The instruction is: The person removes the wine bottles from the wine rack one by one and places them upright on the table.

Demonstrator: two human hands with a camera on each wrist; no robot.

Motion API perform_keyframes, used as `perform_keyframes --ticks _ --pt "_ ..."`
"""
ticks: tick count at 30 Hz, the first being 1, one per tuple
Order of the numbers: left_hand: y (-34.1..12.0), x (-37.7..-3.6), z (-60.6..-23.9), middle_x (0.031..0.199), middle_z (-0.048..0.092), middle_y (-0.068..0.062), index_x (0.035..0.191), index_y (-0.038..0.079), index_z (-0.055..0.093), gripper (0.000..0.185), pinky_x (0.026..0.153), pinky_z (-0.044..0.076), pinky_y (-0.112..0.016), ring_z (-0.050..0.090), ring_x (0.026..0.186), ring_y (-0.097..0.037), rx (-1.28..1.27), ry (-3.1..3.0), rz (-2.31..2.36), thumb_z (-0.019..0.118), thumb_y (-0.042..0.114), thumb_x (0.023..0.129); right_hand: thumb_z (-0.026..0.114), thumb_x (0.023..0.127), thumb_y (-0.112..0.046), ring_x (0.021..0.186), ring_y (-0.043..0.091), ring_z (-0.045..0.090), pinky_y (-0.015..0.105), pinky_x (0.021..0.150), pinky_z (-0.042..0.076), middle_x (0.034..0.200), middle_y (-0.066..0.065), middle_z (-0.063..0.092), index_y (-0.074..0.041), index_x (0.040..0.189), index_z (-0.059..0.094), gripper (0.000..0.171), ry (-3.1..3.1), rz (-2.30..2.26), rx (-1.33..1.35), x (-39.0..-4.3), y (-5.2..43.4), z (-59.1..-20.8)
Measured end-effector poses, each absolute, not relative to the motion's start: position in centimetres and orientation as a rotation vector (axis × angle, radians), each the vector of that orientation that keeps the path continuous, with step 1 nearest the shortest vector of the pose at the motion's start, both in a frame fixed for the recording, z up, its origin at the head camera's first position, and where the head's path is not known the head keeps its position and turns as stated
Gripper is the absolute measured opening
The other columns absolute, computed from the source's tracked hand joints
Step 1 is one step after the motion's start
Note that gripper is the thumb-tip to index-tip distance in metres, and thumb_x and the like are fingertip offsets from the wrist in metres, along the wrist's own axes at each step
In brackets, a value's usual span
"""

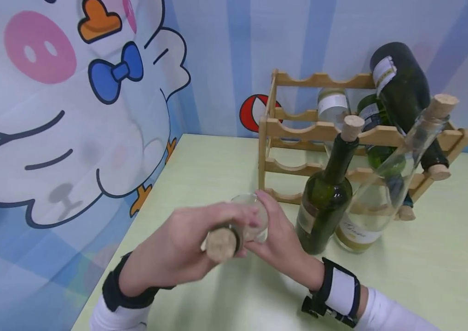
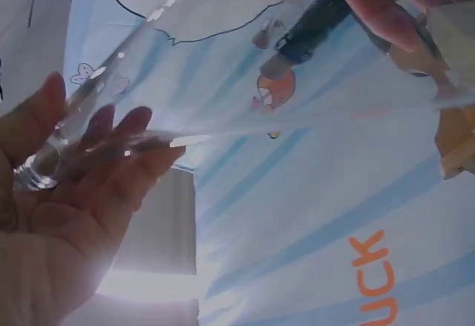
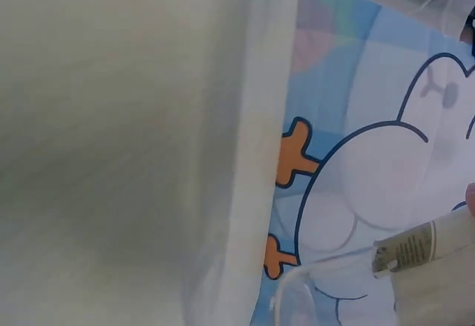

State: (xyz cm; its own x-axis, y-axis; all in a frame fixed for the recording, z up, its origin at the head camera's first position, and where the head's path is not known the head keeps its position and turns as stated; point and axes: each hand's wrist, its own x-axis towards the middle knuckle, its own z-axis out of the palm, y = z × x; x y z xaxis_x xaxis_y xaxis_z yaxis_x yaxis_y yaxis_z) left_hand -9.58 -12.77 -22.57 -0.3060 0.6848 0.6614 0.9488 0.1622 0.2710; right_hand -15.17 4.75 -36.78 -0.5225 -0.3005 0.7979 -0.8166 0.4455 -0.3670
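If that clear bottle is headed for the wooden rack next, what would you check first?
1. Left hand grips the neck of the clear bottle: ok.
2. Right hand supports the bottle's body: ok.
3. Cork seated in the neck: ok.
4. Free slot in the wooden rack: ok, the left-side cradles look empty.
5. Path past the standing green bottle and the standing clear bottle: not ok, they stand right before the rack.
6. Whether the held bottle is empty: cannot tell.

The left hand point(image 2: 52, 229) grips a clear glass bottle point(image 2: 133, 103) by its neck, a striped blue wall point(image 2: 312, 214) behind
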Motion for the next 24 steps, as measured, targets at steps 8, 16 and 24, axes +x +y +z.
perform_keyframes --ticks 8,16,24 --pt "-11.8 -16.5 -21.7 0.106 0.060 -0.018 0.125 -0.009 0.035 0.058 0.075 0.052 -0.026 0.060 0.098 -0.022 -1.136 -2.043 -1.107 0.065 -0.001 0.076 0.080 0.062 -0.018 0.106 0.023 0.049 0.041 0.087 0.043 0.120 0.008 0.048 -0.011 0.132 0.027 0.087 -2.313 1.563 0.696 -18.0 2.1 -34.9" --pt "-11.0 -21.9 -22.6 0.117 0.055 -0.018 0.136 0.001 0.030 0.059 0.084 0.049 -0.035 0.057 0.103 -0.024 -0.862 -2.107 -1.448 0.057 0.004 0.084 0.075 0.068 -0.024 0.114 0.027 0.045 0.046 0.092 0.040 0.126 0.010 0.041 -0.012 0.132 0.023 0.084 -2.419 1.693 0.451 -21.3 0.5 -35.7" --pt "-10.1 -24.0 -23.7 0.119 0.054 -0.014 0.136 0.005 0.031 0.055 0.081 0.050 -0.031 0.058 0.102 -0.021 -0.702 -2.109 -1.476 0.054 0.013 0.087 0.075 0.069 -0.026 0.114 0.023 0.044 0.042 0.095 0.039 0.125 0.007 0.041 -0.011 0.133 0.022 0.084 -2.427 1.656 0.345 -23.0 -0.5 -36.5"
